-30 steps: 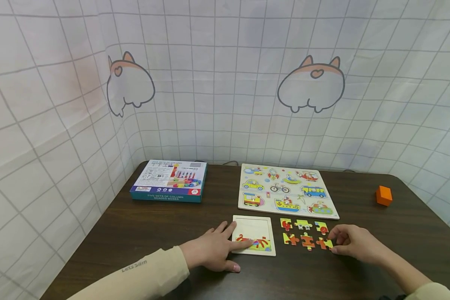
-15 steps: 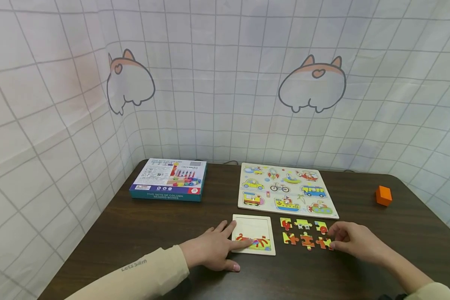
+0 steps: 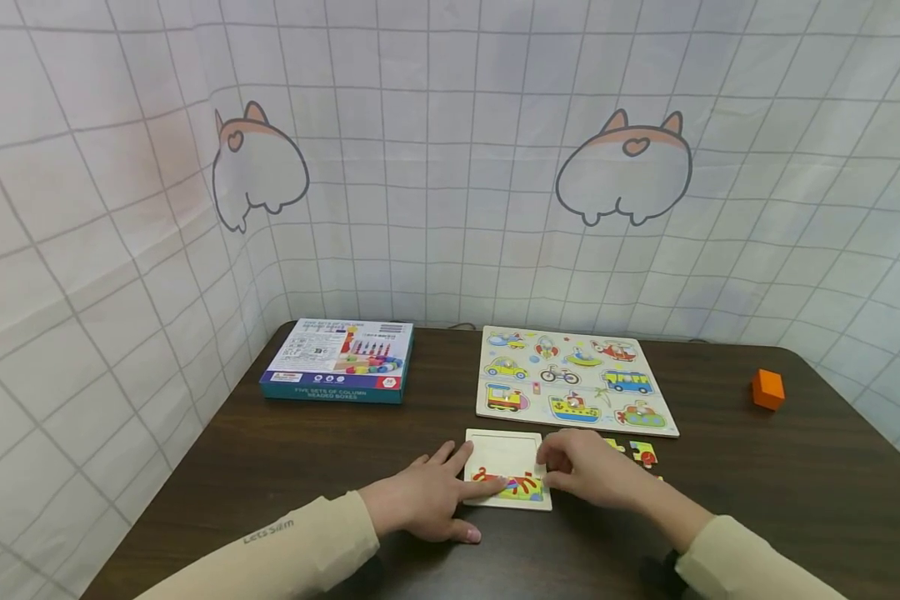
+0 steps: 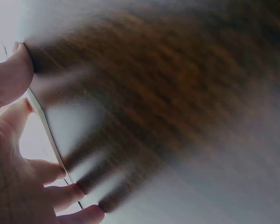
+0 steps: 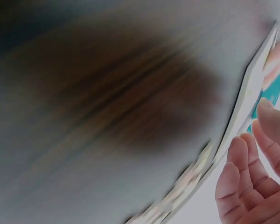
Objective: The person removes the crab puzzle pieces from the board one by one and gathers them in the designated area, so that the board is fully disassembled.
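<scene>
Left grip point(image 3: 427, 497): spread, its index finger lying across the fitted pieces point(image 3: 527, 492) in the wooden frame point(image 3: 504, 454).
Right grip point(image 3: 588, 468): fingers bent at the frame's right rim; I can't tell whether they pinch anything.
Wooden frame: between both grips, on the bench point(image 3: 270, 467).
Loose pieces point(image 3: 643, 452): right of the right grip and beyond its wrist, partly hidden.
Risk: I judge bumping knuckles could jolt the fitted pieces; a sideways wrist sweep could scatter the loose ones.
</scene>
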Demonstrator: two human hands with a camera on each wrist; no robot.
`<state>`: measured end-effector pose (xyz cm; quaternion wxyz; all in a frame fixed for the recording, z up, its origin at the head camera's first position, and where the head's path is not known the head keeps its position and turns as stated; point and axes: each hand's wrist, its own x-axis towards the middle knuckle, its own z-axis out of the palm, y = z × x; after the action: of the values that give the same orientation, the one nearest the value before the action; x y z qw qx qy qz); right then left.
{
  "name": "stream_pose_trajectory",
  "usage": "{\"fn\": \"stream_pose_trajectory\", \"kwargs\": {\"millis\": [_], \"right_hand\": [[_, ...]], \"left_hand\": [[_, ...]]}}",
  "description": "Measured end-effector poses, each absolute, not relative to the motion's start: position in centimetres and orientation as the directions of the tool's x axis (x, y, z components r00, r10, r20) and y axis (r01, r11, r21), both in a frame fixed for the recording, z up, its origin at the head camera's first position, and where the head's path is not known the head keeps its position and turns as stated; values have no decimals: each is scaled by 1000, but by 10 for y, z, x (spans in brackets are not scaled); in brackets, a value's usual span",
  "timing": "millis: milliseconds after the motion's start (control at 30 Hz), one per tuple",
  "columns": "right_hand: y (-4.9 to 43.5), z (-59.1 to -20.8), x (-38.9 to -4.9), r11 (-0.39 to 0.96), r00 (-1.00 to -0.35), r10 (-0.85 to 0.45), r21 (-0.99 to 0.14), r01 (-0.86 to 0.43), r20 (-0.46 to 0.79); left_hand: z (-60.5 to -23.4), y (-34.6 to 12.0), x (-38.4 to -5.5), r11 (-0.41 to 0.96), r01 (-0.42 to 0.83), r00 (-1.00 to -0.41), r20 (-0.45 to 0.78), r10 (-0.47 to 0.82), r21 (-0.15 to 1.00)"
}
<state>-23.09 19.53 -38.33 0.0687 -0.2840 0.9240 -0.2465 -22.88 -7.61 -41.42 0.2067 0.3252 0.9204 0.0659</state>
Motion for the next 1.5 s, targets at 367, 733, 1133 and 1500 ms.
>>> {"fn": "stream_pose_trajectory", "kwargs": {"millis": [367, 733, 1133, 1500], "right_hand": [[163, -384, -236, 717, -806, -586, -518, -467, -84], [148, -382, -237, 769, -826, -541, -490, -411, -156], [144, -383, -238, 786, -836, -515, -493, -373, -188], [139, -378, -240, 762, -805, -579, -437, -478, -128]], "left_hand": [[-388, -70, -216, 796, 576, -717, -353, 602, 187], [-439, -87, -250, 745, 619, -685, -293, 667, 250], [-390, -88, -207, 757, 609, -678, -339, 652, 237], [-436, -84, -237, 734, 637, -643, -362, 675, 235]]}}
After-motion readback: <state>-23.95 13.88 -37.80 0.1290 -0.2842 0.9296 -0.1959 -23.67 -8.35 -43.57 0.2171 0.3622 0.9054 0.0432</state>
